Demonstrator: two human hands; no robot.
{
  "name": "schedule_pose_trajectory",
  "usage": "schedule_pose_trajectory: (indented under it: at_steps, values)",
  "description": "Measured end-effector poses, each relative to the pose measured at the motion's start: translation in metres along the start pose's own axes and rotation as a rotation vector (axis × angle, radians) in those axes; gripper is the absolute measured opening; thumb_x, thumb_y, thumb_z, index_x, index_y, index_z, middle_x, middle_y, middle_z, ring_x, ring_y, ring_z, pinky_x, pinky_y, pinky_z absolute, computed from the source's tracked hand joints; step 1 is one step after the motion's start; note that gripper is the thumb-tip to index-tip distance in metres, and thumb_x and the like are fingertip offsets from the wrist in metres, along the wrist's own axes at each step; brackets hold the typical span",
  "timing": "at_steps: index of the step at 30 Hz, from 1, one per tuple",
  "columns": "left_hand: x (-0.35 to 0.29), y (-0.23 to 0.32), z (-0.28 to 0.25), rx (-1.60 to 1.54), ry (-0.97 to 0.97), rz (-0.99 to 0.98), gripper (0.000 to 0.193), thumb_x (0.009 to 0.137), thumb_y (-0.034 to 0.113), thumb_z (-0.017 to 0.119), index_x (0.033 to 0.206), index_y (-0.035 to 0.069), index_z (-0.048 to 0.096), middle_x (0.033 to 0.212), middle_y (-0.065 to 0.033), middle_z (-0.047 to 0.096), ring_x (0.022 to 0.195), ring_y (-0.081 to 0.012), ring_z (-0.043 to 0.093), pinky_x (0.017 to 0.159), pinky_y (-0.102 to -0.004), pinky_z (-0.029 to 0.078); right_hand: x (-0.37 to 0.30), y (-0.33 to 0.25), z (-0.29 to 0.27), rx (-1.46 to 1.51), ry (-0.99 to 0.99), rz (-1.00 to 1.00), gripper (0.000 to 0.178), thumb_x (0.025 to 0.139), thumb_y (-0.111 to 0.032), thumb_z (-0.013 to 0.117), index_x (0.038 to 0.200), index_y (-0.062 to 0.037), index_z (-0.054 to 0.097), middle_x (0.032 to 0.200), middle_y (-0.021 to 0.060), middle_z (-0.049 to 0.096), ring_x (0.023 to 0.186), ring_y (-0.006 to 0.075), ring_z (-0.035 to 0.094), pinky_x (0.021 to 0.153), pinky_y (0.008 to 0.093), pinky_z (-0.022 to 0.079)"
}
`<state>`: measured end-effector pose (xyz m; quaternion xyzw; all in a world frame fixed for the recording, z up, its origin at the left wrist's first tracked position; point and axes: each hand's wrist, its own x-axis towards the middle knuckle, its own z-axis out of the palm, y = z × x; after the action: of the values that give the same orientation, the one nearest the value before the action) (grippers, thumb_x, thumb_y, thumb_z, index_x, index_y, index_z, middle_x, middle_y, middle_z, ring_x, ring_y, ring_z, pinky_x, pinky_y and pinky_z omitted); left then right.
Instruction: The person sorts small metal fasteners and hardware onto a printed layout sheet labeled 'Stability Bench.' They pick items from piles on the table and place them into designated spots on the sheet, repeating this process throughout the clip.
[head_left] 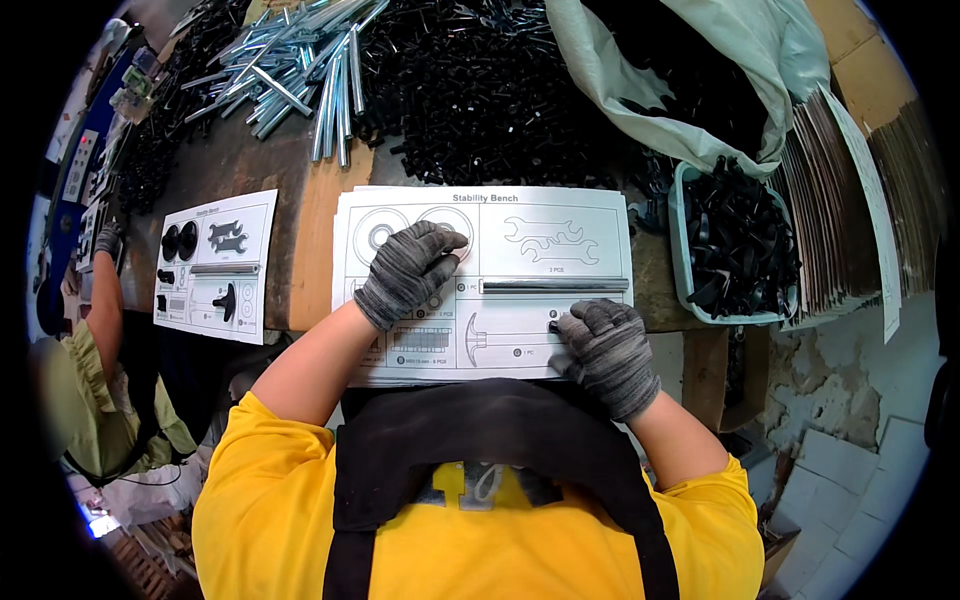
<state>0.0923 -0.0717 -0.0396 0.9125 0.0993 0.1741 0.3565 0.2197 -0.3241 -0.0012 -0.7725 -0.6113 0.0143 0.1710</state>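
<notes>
A printed parts sheet (pixel 580 215) with outline drawings lies in front of me on top of a stack. Over its round drawings, my left hand (pixel 410 272) in a grey knitted glove is closed, with the fingers bent; anything inside it is hidden. My right hand (pixel 610 358), gloved alike, is curled low on the sheet's right side. From its fingertips shows the end of a small black part (pixel 554 326), the rest covered by the hand. Just above lies a silver metal tube (pixel 555 286) across the sheet.
Silver tubes (pixel 290 80) and a wide heap of black hardware (pixel 480 110) cover the far table. At right stand a bin (pixel 685 250) of black parts, a white sack (pixel 600 70) and stacked cardboard (pixel 830 200). Leftward, another sheet (pixel 250 225) bears parts, near a co-worker's arm (pixel 103 310).
</notes>
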Motion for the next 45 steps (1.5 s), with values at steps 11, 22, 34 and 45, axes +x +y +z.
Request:
schedule_pose_trajectory:
  at_steps: [11, 22, 34, 45]
  values:
    - [0.006, 0.027, 0.011, 0.148, -0.101, 0.267, 0.026, 0.064, 0.018, 0.067, 0.085, 0.003, 0.061, 0.071, -0.0104, 0.057, 0.065, -0.028, 0.056, 0.059, -0.0384, 0.046, 0.004, 0.009, 0.015, -0.038, 0.109, 0.007, 0.025, 0.063, -0.017, 0.065, 0.086, -0.0092, 0.057, 0.097, 0.0134, 0.056, 0.089, 0.0292, 0.055, 0.076, 0.0422, 0.043]
    - [0.007, 0.022, 0.01, 0.113, -0.088, 0.226, 0.036, 0.062, 0.024, 0.069, 0.09, 0.004, 0.059, 0.071, -0.0096, 0.056, 0.065, -0.0272, 0.055, 0.059, -0.0383, 0.045, 0.06, 0.082, -0.026, -0.123, 0.196, 0.149, 0.016, 0.081, -0.018, 0.055, 0.091, -0.0064, 0.057, 0.088, 0.0116, 0.06, 0.081, 0.027, 0.059, 0.073, 0.0341, 0.049]
    - [0.006, 0.012, 0.014, 0.073, -0.068, 0.234, 0.027, 0.069, 0.021, 0.066, 0.088, 0.003, 0.061, 0.072, -0.0098, 0.058, 0.067, -0.0261, 0.057, 0.059, -0.0373, 0.045, 0.182, 0.232, -0.011, -0.347, 0.03, 0.827, 0.058, 0.083, -0.017, 0.045, 0.137, -0.0112, 0.023, 0.14, 0.0144, 0.025, 0.129, 0.0264, 0.026, 0.107, 0.0351, 0.023]
    - [0.015, 0.019, 0.007, 0.003, -0.103, 0.182, 0.024, 0.07, 0.019, 0.063, 0.088, 0.002, 0.061, 0.07, -0.0106, 0.058, 0.063, -0.0267, 0.057, 0.057, -0.0373, 0.046, 0.245, 0.273, 0.04, -0.272, 0.059, 0.759, 0.063, 0.083, -0.04, 0.046, 0.138, -0.0201, 0.022, 0.144, 0.0106, 0.019, 0.132, 0.0282, 0.018, 0.109, 0.0382, 0.016]
